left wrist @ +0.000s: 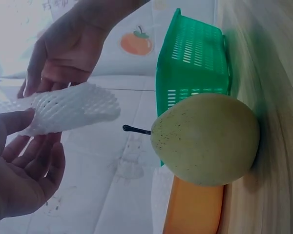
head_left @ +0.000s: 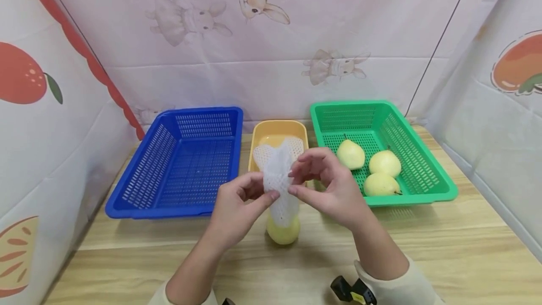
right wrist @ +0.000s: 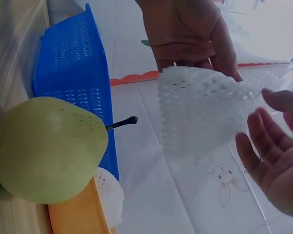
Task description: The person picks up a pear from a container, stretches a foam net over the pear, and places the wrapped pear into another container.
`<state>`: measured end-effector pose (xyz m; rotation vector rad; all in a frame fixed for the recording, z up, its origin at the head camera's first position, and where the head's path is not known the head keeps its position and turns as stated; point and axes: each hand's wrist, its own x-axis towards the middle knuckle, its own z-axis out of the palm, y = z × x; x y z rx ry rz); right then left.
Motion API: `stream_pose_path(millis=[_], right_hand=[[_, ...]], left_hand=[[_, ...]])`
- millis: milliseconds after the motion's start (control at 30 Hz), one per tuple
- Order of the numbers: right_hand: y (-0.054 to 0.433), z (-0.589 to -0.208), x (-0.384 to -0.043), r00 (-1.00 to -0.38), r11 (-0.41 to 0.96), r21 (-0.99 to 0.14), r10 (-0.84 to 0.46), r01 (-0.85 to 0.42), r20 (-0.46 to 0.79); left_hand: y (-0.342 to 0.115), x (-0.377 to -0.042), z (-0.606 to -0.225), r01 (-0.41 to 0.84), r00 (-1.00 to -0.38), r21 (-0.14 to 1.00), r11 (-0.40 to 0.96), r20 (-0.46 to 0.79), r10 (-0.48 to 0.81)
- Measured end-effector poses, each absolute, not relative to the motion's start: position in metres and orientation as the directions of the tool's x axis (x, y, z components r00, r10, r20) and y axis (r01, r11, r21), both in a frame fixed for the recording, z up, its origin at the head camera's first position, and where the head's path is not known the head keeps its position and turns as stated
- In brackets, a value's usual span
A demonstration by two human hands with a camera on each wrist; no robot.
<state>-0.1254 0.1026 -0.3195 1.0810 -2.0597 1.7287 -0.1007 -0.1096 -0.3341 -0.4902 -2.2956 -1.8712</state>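
A white foam fruit net [head_left: 278, 180] is held upright between the two hands. My left hand [head_left: 238, 208] pinches its left edge between thumb and fingers. On the other edge, my right hand [head_left: 334, 192] pinches with its thumb and fingertips, the other fingers loosely bent. Directly below the net, a yellow-green pear [head_left: 283, 235] stands on the table, its upper part hidden in the head view. Both wrist views show this pear [left wrist: 210, 141] bare, stem toward the net's wide end, with a gap between them.
Behind the hands stands a yellow-orange tray [head_left: 279, 127] with more foam nets [head_left: 263, 154]. At the left is a blue basket [head_left: 163, 212]. A green basket [head_left: 427, 196] on the right contains several pears [head_left: 384, 164]. Printed cloth walls surround the wooden table [head_left: 444, 244].
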Motion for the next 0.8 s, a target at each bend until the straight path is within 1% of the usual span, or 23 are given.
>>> stream_pose_path(millis=[67, 133, 233, 333, 433, 567, 700, 800], right_hand=[[0.101, -0.321, -0.124, -0.744, 0.132, -0.76, -0.365, -0.636, 0.56], [0.1, -0.321, -0.124, -0.781, 0.236, -0.764, -0.382, -0.6, 0.495], [0.099, -0.323, -0.126, -0.793, 0.316, -0.757, -0.451, -0.571, 0.41], [0.1, -0.325, -0.129, -0.783, 0.316, -0.756, -0.484, -0.573, 0.39], [0.104, -0.327, -0.13, -0.792, 0.297, -0.773, -0.466, -0.56, 0.395], [0.108, -0.328, -0.131, -0.82, 0.277, -0.82, -0.454, -0.502, 0.349], [0.11, -0.329, -0.132, -0.823, 0.244, -0.851, -0.472, -0.466, 0.315], [0.111, -0.328, -0.131, -0.82, 0.214, -0.865, -0.479, -0.454, 0.312]], left_hand=[[-0.109, -0.1, -0.334, 0.354, -0.933, 0.918, 0.177, 0.334, 0.132], [-0.109, -0.1, -0.334, 0.368, -0.928, 0.915, 0.164, 0.352, 0.121], [-0.108, -0.1, -0.335, 0.385, -0.918, 0.914, 0.131, 0.365, 0.155], [-0.109, -0.1, -0.336, 0.407, -0.901, 0.907, 0.108, 0.379, 0.212], [-0.111, -0.101, -0.336, 0.427, -0.887, 0.898, 0.104, 0.393, 0.243], [-0.112, -0.101, -0.334, 0.424, -0.887, 0.895, 0.138, 0.381, 0.26], [-0.112, -0.1, -0.332, 0.403, -0.893, 0.896, 0.188, 0.34, 0.293], [-0.113, -0.099, -0.332, 0.403, -0.887, 0.895, 0.189, 0.332, 0.32]])
